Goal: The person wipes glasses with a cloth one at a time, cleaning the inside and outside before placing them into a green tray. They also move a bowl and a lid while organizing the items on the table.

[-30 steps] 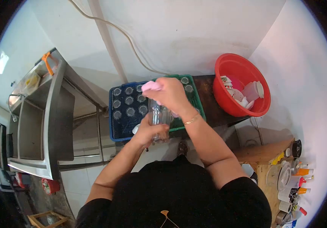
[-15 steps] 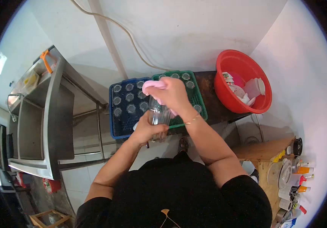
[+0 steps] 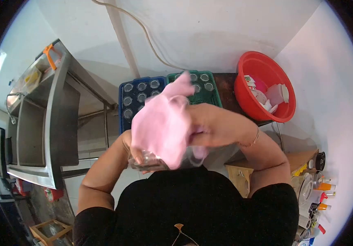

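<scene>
The glass (image 3: 148, 160) is held close to the chest, mostly covered by a pink cloth (image 3: 164, 123). The left hand (image 3: 133, 149) is closed around the glass from below, with its fingertips showing at the rim of the cloth. The right hand (image 3: 215, 125) is clenched on the cloth and pressed against the glass.

Judgement: the glass is light, rigid and breakable, and likely slick if wet. The firmest hold is around its body, near the base. The cloth is soft and limp and gives grip.

Beyond both hands stand a blue crate (image 3: 124, 107) and a green crate (image 3: 209, 98), both holding upturned glasses. Further right of the right hand is a red basin (image 3: 246, 74) with crockery. Well to the left of the left hand is a steel sink (image 3: 57, 123). Nothing lies between the hands and the crates.
</scene>
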The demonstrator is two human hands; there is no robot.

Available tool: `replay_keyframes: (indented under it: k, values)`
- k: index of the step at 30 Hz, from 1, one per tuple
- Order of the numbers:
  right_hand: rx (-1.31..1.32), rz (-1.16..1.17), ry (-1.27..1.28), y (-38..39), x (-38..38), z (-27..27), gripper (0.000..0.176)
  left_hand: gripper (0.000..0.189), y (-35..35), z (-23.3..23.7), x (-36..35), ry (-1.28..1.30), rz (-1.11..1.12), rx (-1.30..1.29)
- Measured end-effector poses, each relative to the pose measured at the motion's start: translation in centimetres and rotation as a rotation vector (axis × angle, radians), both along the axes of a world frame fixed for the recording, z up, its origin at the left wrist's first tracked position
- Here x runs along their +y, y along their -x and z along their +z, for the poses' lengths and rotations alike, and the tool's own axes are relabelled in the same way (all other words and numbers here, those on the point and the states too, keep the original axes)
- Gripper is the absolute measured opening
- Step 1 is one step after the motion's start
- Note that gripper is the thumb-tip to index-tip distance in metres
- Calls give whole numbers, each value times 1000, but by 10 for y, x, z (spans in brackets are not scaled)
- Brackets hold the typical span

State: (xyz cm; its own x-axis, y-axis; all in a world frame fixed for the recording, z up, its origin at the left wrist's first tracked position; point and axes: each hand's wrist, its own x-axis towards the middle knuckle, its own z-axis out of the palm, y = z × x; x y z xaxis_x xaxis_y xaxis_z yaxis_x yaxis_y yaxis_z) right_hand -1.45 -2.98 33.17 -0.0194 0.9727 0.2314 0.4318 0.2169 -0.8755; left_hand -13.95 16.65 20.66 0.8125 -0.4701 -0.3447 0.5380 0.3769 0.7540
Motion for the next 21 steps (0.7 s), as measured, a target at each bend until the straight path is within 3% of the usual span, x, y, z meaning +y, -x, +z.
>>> replay_keyframes:
  k: [1, 4, 7, 8, 9, 10, 11, 12, 14, 15, 17, 19, 20, 21]
  values:
    - [-273, -20, -114, 6, 3, 0, 24, 69, 0, -1, -3, -179, 116, 2]
    - [-495, 38, 29, 21, 3, 23, 26, 53, -7, 18, 4, -241, -81, -135]
    - [-607, -74, -78, 12, 5, 1, 24, 42, -15, 49, 9, -284, -221, -228]
    - [-660, -169, -165, 3, 6, -8, 21, 51, -16, 59, 8, -434, -161, -443]
    - [-484, -240, 75, -4, 15, -16, 19, 59, -15, 69, 8, -583, -89, -657]
    - [-283, -300, 59, -15, 15, -39, 20, 68, -12, 80, 8, -734, -12, -870]
    - [-82, -360, 41, -24, 13, -64, 22, 73, -6, 93, 5, -1176, -194, -754]
    - [-87, -356, 40, -26, 17, -81, 22, 73, -5, 89, 2, -1178, -188, -756]
    - [388, -475, 364, -21, 26, -106, 25, 63, -7, 76, -1, -1626, -91, -810]
    - [388, -477, 361, -11, 27, -118, 25, 50, -10, 74, -2, -1790, -67, -870]
    - [1344, -475, 422, 20, 28, -138, 25, 46, -16, 53, 12, -1851, -36, -1016]
    - [1451, -448, 328, 40, 31, -142, 26, 41, -23, 36, 29, -1994, 57, -1312]
    - [1440, -482, 267, 50, 30, -143, 26, 41, -25, 32, 37, -1995, 53, -1306]
    - [1441, -480, 266, 48, 29, -136, 26, 42, -29, 31, 45, -1941, 252, -1432]
